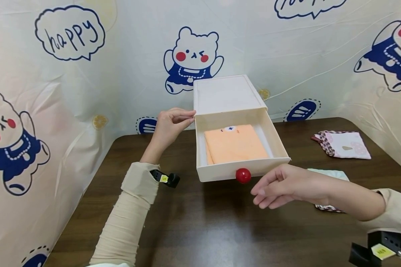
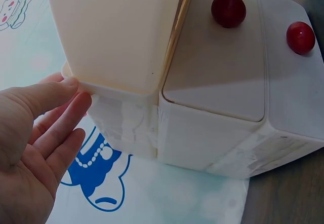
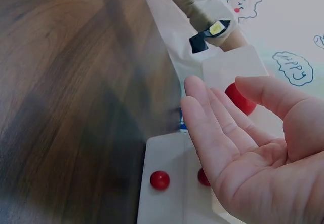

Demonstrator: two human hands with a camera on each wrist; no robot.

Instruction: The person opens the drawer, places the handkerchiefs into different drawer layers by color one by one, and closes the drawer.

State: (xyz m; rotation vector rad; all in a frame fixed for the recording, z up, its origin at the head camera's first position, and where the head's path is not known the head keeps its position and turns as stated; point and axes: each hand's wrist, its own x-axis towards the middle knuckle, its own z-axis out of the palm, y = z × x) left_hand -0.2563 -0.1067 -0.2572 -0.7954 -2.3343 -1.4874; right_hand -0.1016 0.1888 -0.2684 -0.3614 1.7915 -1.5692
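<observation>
A white drawer cabinet (image 1: 227,92) stands at the back of the table, its top drawer (image 1: 217,172) pulled out toward me. Inside the drawer lies a folded orange cloth (image 1: 235,146). My left hand (image 1: 172,128) grips the cabinet's left edge near the front top corner, with the thumb on the rim in the left wrist view. A red round knob (image 1: 243,175) sticks out from the drawer front. Just right of that knob, my right hand (image 1: 287,185) hovers with loosely bent fingers, apart from it and holding nothing. Lower drawers show more red knobs (image 2: 300,37).
On the table's right side lies a folded white and pink cloth (image 1: 351,145) with a checked edge. A pale green cloth (image 1: 332,173) is partly hidden behind my right forearm. Printed fabric (image 1: 133,66) hangs behind the dark wooden table (image 1: 200,237).
</observation>
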